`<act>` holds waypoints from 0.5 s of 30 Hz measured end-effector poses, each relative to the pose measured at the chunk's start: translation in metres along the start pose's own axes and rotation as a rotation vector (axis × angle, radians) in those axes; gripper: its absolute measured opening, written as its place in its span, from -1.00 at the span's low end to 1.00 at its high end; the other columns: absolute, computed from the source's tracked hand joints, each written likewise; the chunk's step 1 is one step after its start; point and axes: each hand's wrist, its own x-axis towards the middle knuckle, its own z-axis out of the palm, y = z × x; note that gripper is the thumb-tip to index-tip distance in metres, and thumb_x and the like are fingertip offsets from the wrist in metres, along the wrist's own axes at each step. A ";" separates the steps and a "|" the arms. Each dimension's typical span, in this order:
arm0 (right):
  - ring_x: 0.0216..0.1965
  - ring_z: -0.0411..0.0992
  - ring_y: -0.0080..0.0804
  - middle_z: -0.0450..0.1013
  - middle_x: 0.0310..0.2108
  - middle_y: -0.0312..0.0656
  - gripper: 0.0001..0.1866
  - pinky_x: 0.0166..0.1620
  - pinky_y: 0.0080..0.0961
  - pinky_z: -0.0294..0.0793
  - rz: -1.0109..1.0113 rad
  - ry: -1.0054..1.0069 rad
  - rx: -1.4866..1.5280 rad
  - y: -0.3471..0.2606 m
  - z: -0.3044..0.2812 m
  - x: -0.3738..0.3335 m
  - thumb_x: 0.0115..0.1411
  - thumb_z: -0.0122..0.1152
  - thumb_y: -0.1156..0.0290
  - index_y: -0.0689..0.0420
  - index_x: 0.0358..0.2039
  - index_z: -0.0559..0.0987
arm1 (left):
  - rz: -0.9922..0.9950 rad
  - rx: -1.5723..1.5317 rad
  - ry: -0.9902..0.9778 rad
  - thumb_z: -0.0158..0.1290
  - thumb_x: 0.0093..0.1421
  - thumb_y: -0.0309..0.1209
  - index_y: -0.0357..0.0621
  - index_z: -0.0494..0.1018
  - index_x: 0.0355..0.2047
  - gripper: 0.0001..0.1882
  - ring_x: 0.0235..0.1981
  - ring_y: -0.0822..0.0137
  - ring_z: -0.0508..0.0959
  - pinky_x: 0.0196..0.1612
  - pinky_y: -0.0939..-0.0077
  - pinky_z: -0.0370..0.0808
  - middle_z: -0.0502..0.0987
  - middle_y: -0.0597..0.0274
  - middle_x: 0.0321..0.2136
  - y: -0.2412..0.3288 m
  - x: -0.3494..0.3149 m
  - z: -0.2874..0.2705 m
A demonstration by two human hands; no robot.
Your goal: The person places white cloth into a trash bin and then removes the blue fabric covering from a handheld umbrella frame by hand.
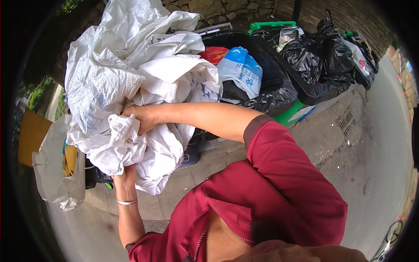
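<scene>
A large crumpled heap of white woven sacks point(100, 83) fills the upper left, with bluish marks on some folds. My right hand point(146, 117) reaches across from the right and is closed on a fold in the middle of the heap, its fingertips sunk in the material. Below it, my left hand point(125, 175) holds a bunched part of the sacks from underneath. Folds cover most of the left fingers. A silver bangle point(127, 202) circles the left wrist. The lower sack folds hang down between my arms.
Behind the sacks stand bins lined with black bags; one holds a blue-and-white plastic bag point(240, 72) and a red bag point(214, 55). Full black garbage bags point(301, 56) top another bin. An open white sack point(54, 170) hangs at left. A stone wall point(214, 8) runs behind; a drain grate point(348, 123) lies right.
</scene>
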 end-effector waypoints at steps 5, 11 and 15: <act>-0.24 0.42 -0.27 0.48 -0.28 -0.05 -0.62 -0.16 -0.48 0.39 0.257 -0.260 0.020 0.026 0.056 0.054 -0.15 0.27 0.32 0.19 -0.27 0.50 | -0.020 0.306 0.102 -0.07 0.19 -0.37 -0.34 0.21 0.01 -0.58 -0.01 0.15 0.36 0.02 0.30 0.35 0.34 0.03 -0.06 0.035 -0.033 -0.058; -0.05 0.33 -0.25 0.37 -0.04 -0.09 -0.61 0.00 -0.50 0.28 0.211 -0.530 -0.154 0.103 0.094 0.060 0.10 0.03 0.26 0.11 -0.05 0.41 | 0.642 1.653 -0.189 0.23 -0.13 -0.34 -0.23 0.22 0.03 -0.31 0.03 0.02 0.28 0.06 0.23 0.21 0.27 -0.05 0.00 0.052 -0.068 -0.042; -0.04 0.31 -0.22 0.34 -0.02 -0.06 -0.58 0.04 -0.45 0.24 0.186 -0.368 -0.310 0.149 0.120 0.037 0.12 -0.02 0.27 0.14 -0.01 0.37 | 0.715 1.940 -0.336 0.31 -0.37 -0.08 -0.07 0.24 0.04 -0.10 0.18 -0.03 0.04 0.14 -0.10 -0.08 0.10 -0.06 0.12 0.050 -0.037 -0.025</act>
